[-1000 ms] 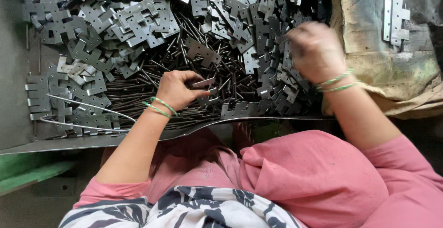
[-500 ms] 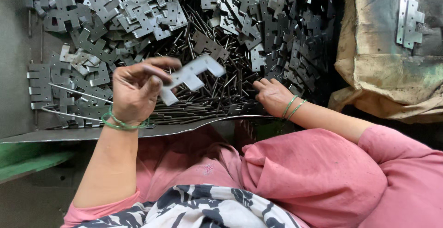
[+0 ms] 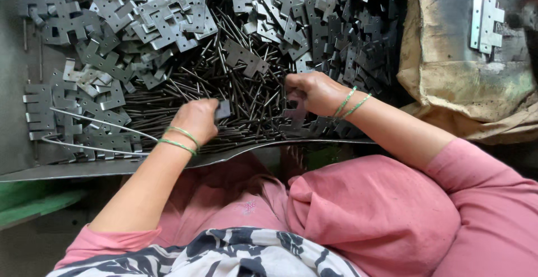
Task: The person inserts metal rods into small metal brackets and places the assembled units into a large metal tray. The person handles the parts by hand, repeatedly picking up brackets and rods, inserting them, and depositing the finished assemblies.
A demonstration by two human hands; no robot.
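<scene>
Over the metal pins (image 3: 235, 106), left hand (image 3: 196, 121) clasping a hinge plate (image 3: 223, 109).

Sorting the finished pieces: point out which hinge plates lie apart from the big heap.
The pale pair of hinge plates on the brown sacking at far right; all the others lie piled in the metal tray.

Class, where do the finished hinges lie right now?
In the head view, the assembled hinges lie at upper right on the brown sack, beyond the right hand.

Grey metal tray (image 3: 17, 142) carries the lot: flat notched hinge leaves (image 3: 168, 13) heaped across back & left, thin steel pins (image 3: 246, 100) piled mid-front. Two loose wires (image 3: 95, 123) lie over leaves at left, nr front lip.
</scene>
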